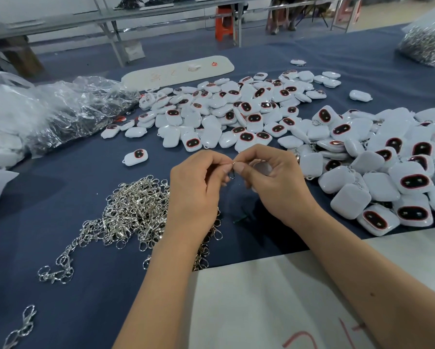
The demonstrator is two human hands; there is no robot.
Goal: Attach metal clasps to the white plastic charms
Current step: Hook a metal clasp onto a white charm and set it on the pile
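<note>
Above the blue cloth-covered table (90, 177), both hands meet.
Left hand (195, 190) and right hand (274, 182) pinch a small silver metal clasp (232, 170); right palm cups a white plastic charm (263, 167).

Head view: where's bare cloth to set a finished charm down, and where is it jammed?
Bare cloth lies between the clasp pile, the plastic bags and a lone charm. Another bare strip runs between the far charms and the clasp bag. The right charm heap is crowded. Both hands, left and right, pinch a clasp.
</note>
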